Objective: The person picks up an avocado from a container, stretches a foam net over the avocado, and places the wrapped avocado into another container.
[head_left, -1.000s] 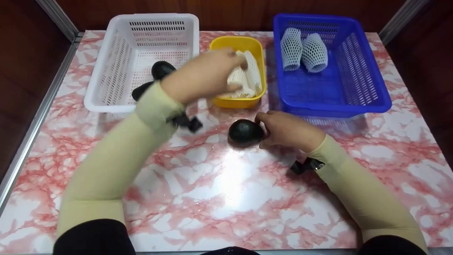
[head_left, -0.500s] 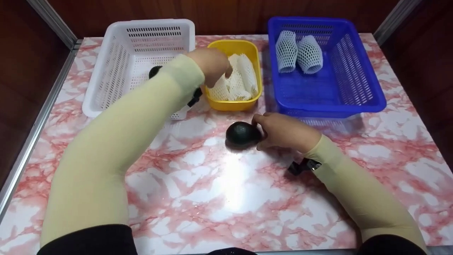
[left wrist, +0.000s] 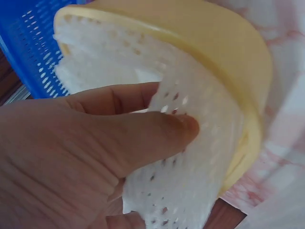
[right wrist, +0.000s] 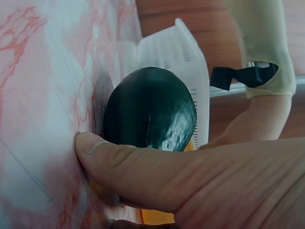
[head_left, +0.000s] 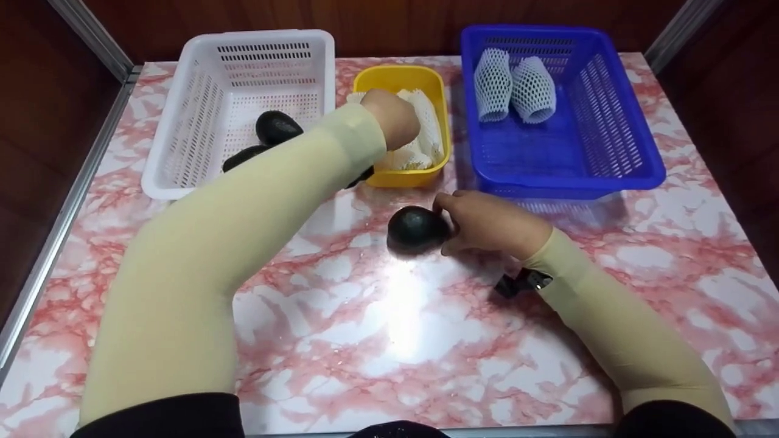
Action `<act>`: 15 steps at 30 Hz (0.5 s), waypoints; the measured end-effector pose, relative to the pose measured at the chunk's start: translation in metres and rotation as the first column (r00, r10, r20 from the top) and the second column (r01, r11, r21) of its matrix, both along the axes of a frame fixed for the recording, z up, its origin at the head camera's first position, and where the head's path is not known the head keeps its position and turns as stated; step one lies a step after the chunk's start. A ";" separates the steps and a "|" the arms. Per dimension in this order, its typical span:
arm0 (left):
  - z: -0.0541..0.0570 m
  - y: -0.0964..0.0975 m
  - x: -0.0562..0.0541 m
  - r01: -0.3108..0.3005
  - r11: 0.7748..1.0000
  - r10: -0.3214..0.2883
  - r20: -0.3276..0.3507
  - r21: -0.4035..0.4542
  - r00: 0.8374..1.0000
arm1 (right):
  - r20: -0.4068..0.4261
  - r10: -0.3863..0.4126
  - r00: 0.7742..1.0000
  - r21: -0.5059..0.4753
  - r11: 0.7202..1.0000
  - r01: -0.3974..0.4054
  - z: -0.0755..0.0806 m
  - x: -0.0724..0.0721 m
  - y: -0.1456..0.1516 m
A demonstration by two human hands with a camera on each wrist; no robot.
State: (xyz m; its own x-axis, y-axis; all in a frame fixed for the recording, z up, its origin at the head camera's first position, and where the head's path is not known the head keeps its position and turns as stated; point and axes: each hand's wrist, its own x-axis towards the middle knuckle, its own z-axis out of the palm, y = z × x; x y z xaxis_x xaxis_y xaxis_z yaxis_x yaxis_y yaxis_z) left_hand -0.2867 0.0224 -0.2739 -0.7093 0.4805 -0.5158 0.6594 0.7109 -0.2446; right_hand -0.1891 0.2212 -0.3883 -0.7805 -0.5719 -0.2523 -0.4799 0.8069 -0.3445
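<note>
A net [left wrist: 209, 107] is being pinched by the left hand [head_left: 394, 121] over the yellow bin [head_left: 405, 180]: the thumb is being pressed against one face of it and the fingers are being tucked behind, so that the grip is being clamped on the mesh. More nets [head_left: 429, 118] are being held in a loose heap inside the bin. The avocado [head_left: 414, 227] is being held on its side on the marbled table [head_left: 341, 340], just in front of the bin, by the right hand [head_left: 493, 225]; its right end is being clasped between thumb and fingers. Two other avocados [head_left: 277, 128] are being held in the white basket [head_left: 258, 35], left of the bin, the nearer one being partly covered by the left sleeve [head_left: 182, 274]. Two rounded nets [head_left: 494, 85] are being held side by side in the blue basket [head_left: 535, 158], right of the bin, near its left wall. A bright reflection is being thrown off the table in front of the clasped avocado.
</note>
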 end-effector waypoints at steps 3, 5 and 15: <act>0.000 -0.002 -0.004 0.076 0.997 -0.074 -0.064 0.025 0.995 | 0.002 0.000 1.000 0.000 1.000 0.000 0.000 0.000 0.000; 0.002 -0.005 -0.006 0.061 0.995 -0.056 -0.070 0.075 0.996 | -0.005 0.007 1.000 0.001 1.000 -0.007 -0.001 0.000 0.000; 0.012 -0.031 -0.008 0.115 0.971 -0.084 -0.156 0.209 0.984 | -0.013 0.017 1.000 -0.012 1.000 -0.017 -0.001 0.000 -0.001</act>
